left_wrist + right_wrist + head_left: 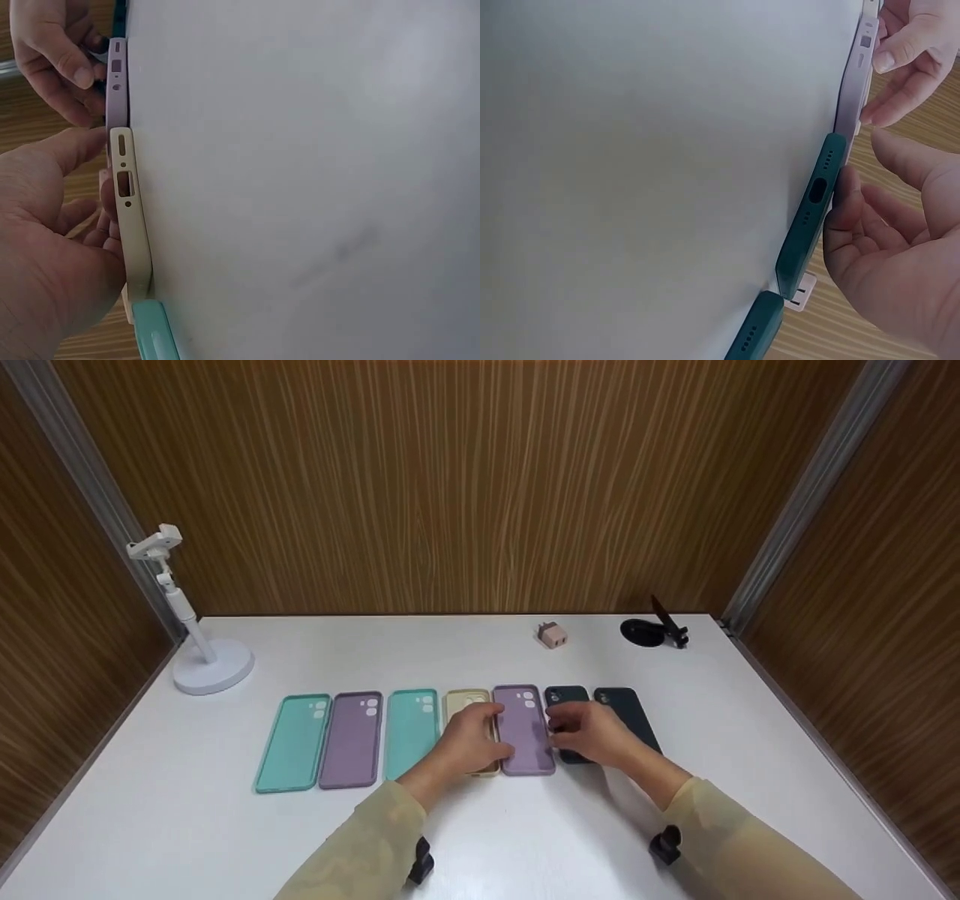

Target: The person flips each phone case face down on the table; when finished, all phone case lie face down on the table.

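Note:
A light purple phone case [523,731] lies open side up between my two hands. My left hand [471,741] is over the beige phone case [466,694], with thumb and a fingertip at the purple case's left edge. In the left wrist view, the beige case [132,217] is beside the palm. My right hand [592,733] is above a dark green phone case [568,693], its fingertips by the purple case's right edge. The right wrist view shows that dark green case [811,202] beside the loosely bent fingers. Neither hand visibly grips a case.
Left in the row are a teal case [294,742], a darker purple case [351,739] and another teal case [411,727]. A second dark green case [628,712] ends it at right. Behind stand a white stand [214,666], a pink charger [553,635] and a black holder [643,633].

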The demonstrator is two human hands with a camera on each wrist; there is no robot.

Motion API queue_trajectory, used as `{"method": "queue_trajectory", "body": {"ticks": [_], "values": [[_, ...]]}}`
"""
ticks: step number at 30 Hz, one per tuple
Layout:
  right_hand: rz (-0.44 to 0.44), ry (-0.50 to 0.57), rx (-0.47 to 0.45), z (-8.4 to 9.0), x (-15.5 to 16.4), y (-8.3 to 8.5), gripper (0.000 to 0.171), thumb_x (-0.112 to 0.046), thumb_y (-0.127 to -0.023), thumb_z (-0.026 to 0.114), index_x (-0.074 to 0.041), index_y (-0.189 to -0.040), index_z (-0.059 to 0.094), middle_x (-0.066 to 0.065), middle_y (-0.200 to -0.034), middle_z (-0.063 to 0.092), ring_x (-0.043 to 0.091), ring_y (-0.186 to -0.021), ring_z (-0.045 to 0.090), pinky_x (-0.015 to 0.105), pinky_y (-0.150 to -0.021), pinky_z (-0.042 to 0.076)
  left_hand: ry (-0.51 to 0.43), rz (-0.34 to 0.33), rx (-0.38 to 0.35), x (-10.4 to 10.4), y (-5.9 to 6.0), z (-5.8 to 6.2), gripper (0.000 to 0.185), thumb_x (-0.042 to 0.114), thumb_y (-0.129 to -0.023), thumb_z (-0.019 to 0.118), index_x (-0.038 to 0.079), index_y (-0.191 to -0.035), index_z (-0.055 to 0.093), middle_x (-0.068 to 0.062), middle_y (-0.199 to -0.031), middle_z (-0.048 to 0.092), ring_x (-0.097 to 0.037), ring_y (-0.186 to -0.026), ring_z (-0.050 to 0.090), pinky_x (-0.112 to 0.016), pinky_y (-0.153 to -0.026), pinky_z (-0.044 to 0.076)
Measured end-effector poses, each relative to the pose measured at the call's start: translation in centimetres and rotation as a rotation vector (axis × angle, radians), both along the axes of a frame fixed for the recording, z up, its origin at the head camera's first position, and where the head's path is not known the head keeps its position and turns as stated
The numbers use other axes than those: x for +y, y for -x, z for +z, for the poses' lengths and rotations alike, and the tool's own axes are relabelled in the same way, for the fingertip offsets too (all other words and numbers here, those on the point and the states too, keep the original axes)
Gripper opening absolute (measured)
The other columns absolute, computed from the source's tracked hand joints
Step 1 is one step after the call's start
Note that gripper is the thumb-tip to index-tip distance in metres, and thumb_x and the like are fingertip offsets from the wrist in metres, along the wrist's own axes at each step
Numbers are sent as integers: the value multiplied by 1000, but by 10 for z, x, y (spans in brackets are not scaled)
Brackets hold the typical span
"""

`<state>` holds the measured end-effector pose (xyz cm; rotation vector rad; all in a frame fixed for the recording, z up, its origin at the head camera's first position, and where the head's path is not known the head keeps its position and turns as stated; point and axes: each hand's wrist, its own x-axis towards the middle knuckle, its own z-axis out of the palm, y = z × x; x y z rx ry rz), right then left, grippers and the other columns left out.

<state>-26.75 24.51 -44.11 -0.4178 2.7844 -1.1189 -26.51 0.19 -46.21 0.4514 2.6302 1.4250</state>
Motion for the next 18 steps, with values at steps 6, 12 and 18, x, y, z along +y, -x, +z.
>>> {"method": "queue_trajectory", "body": {"ticks": [6,12,18], "values": [[24,5,-15,-2,-1,0,42,-6,-93,80,-2,-134,71,10,-114,77,22,-100,71,44,-91,59,19,-32,37,-1,-1,-1,73,9,-82,89,-5,-146,56,-22,-146,58,-35,-135,55,-47,-117,41],[55,57,-29,-2,2,0,43,-8,-94,80,0,-135,70,13,-117,76,25,-106,72,46,-94,58,30,-59,81,-2,-2,-1,73,9,-76,93,-9,-139,59,-24,-140,61,-34,-127,58,-47,-114,44],[66,158,-105,-1,4,0,45,-7,-96,78,1,-139,67,16,-123,74,28,-113,70,41,-95,59,59,-70,74,-1,-2,0,79,11,-75,96,-9,-142,58,-23,-144,59,-36,-133,56,-46,-117,42]]}}
